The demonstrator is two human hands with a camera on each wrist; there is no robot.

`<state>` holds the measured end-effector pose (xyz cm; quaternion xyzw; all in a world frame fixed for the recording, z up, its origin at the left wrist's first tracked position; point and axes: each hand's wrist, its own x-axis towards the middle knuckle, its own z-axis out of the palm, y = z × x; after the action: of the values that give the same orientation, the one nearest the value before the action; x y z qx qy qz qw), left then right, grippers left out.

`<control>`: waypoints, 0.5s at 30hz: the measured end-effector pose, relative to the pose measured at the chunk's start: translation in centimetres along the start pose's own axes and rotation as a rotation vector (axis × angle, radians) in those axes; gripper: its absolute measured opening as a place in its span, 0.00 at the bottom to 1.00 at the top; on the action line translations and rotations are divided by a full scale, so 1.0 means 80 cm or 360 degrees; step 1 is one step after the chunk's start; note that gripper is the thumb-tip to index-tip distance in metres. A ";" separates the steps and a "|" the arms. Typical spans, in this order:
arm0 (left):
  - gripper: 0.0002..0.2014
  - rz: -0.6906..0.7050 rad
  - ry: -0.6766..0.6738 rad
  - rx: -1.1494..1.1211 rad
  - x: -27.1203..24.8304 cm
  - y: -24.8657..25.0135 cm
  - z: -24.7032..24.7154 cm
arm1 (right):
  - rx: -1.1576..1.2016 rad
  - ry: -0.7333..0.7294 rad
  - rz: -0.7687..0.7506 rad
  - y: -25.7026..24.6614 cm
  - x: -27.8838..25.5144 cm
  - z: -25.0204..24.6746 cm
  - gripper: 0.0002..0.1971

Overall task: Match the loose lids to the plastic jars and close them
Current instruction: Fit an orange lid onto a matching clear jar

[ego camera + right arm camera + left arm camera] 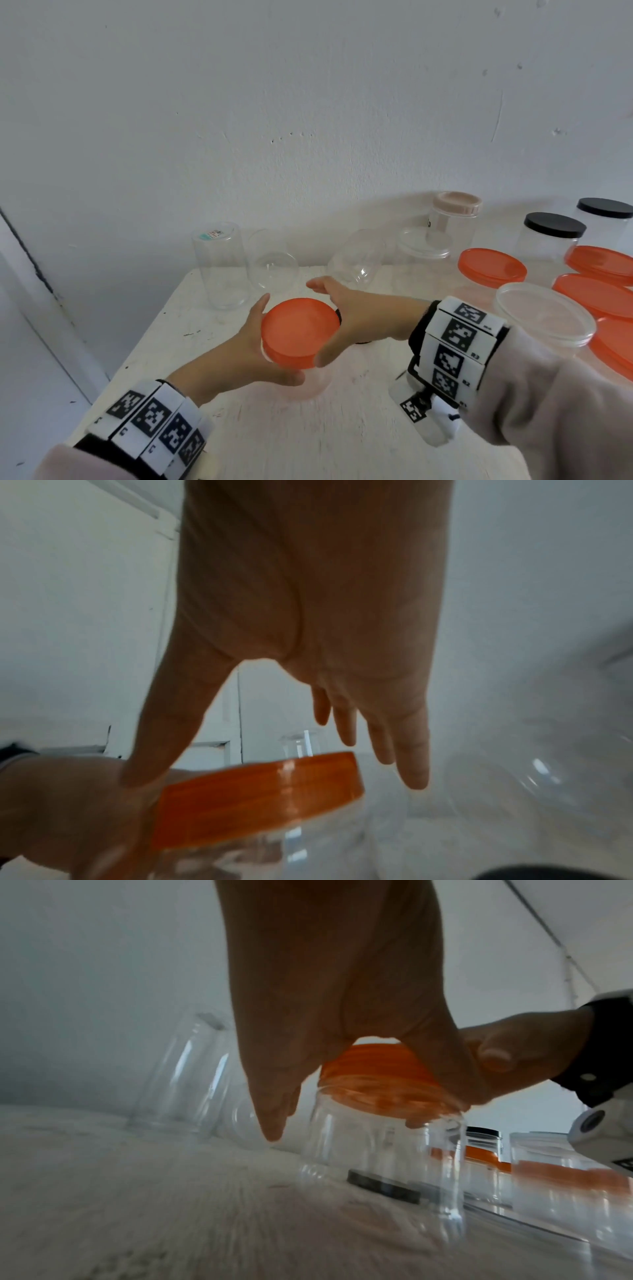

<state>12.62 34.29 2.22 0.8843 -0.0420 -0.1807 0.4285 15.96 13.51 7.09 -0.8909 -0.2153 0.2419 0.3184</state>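
Observation:
A clear plastic jar (305,383) stands on the white table (342,438) in the head view, with an orange lid (299,330) lying slightly tilted on its mouth. My left hand (275,342) grips the jar just under the lid, thumb curled round the front and fingers behind on the left. My right hand (323,322) is beside the lid's right edge with fingers straight and thumb spread, holding nothing. The left wrist view shows the left hand (346,1123) round the lid (377,1074) and jar (377,1164). The right wrist view shows the right hand (274,777) spread above the lid (260,802).
Three clear lidless jars (221,267) stand along the back wall. At the right are a beige-lidded jar (452,219), two black-lidded jars (551,236), several orange-lidded jars (491,267) and a clear-lidded one (544,315). A loose black lid (383,1190) lies behind the held jar. The table's left edge (137,346) is close.

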 end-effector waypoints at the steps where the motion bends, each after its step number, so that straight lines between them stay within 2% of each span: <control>1: 0.67 -0.0042 -0.0050 -0.0048 -0.001 -0.001 -0.001 | -0.0116 -0.0029 -0.0022 -0.009 0.002 -0.001 0.56; 6: 0.55 -0.0044 -0.0116 -0.0169 0.000 -0.002 -0.004 | -0.0713 -0.0271 -0.0081 -0.048 0.020 -0.002 0.54; 11: 0.54 0.0020 -0.0125 -0.0205 0.002 -0.004 -0.004 | -0.1086 -0.0415 0.0001 -0.068 0.035 -0.003 0.53; 15: 0.55 0.0070 -0.0120 -0.0211 0.004 -0.007 -0.004 | -0.1191 -0.0405 0.0014 -0.070 0.039 -0.004 0.51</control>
<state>13.02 34.79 1.87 0.8454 -0.0654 -0.2068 0.4881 17.32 19.03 10.14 -0.9092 -0.3227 0.2566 -0.0585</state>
